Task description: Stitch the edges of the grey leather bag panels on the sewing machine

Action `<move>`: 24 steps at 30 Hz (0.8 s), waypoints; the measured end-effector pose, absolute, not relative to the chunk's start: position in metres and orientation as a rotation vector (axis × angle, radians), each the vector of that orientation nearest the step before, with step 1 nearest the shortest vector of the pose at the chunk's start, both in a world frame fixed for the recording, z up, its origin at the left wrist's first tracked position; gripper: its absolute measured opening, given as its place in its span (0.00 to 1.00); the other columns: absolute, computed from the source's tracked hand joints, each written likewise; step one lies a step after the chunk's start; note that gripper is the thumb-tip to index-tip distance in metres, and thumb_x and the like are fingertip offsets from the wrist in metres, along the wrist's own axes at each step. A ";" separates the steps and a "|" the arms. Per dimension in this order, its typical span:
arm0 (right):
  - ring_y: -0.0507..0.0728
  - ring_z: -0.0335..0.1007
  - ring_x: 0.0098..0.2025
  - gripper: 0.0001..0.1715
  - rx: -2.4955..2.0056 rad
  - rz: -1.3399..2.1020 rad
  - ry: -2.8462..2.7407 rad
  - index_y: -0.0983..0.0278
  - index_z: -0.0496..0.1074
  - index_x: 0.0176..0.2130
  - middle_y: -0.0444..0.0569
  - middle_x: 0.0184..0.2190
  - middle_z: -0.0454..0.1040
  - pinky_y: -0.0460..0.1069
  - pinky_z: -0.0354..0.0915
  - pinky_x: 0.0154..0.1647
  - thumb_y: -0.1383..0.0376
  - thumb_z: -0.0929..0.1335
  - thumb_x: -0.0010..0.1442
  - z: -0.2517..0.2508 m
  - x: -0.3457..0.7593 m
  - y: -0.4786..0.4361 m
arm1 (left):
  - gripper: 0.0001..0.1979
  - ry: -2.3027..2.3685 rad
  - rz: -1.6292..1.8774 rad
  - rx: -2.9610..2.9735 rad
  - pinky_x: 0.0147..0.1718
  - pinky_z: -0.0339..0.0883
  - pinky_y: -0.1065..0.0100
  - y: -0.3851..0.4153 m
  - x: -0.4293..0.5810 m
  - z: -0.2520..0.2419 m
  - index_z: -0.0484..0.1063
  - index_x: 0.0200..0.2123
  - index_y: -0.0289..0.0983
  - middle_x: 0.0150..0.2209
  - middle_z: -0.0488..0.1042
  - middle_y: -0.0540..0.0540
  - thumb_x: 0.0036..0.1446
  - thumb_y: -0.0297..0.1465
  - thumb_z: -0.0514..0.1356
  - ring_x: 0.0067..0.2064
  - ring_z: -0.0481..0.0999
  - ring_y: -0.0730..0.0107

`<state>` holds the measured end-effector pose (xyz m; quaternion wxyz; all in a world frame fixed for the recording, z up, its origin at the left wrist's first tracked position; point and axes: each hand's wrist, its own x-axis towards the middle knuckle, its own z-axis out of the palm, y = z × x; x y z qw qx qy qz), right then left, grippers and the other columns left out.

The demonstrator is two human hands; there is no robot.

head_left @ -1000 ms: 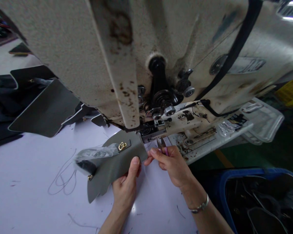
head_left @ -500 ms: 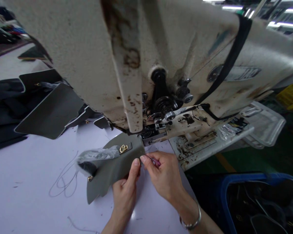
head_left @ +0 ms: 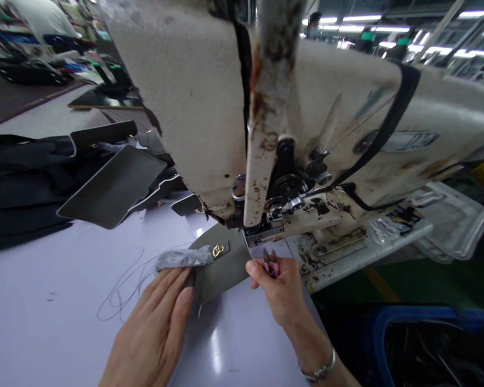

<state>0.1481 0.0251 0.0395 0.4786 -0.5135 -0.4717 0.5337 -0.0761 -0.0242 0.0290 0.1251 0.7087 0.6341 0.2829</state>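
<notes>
A grey leather-like panel (head_left: 221,274) lies on the white table under the head of the sewing machine (head_left: 210,107). It carries a gold metal fitting (head_left: 218,250) and a strip wrapped in clear plastic (head_left: 183,258). My left hand (head_left: 153,322) grips the panel's left end, fingers over it beside the plastic and thumb on the near side. At the panel's right edge, my right hand (head_left: 280,290) has its thumb and forefinger closed near the corner. Small thread snips (head_left: 271,264) with pinkish handles are tucked in that hand, blades pointing up. My left fingertips are partly hidden.
Dark and grey panels (head_left: 113,185) are piled at the left. Loose thread (head_left: 119,293) curls on the table (head_left: 56,333). At the right are a clear plastic tray (head_left: 455,220) and a blue bin (head_left: 381,344) with dark pieces inside.
My left hand has moved left from the panel's near edge to its plastic-wrapped end. My right hand stays by the right edge, and the snips' blades now show. The view has shifted.
</notes>
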 end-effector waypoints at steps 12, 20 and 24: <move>0.50 0.53 0.23 0.27 -1.146 1.382 -0.919 0.65 0.66 0.16 0.42 0.16 0.60 0.48 0.51 0.27 0.54 0.74 0.57 0.020 0.138 0.021 | 0.27 1.630 0.541 2.417 0.53 0.66 0.53 0.082 -0.049 0.087 0.78 0.48 0.41 0.46 0.79 0.42 0.63 0.54 0.53 0.49 0.75 0.51; 0.51 0.57 0.23 0.26 -1.162 1.358 -0.955 0.64 0.67 0.18 0.43 0.17 0.62 0.48 0.53 0.27 0.54 0.74 0.57 0.022 0.138 0.022 | 0.23 1.540 0.697 2.379 0.53 0.63 0.51 0.089 -0.045 0.088 0.74 0.28 0.43 0.35 0.77 0.44 0.60 0.54 0.55 0.45 0.74 0.49; 0.51 0.56 0.23 0.25 -1.165 1.357 -0.942 0.64 0.67 0.17 0.43 0.16 0.62 0.48 0.53 0.27 0.54 0.74 0.56 0.024 0.138 0.022 | 0.25 1.482 0.994 1.970 0.56 0.62 0.48 0.091 -0.037 0.100 0.74 0.21 0.39 0.28 0.75 0.46 0.48 0.56 0.63 0.41 0.73 0.56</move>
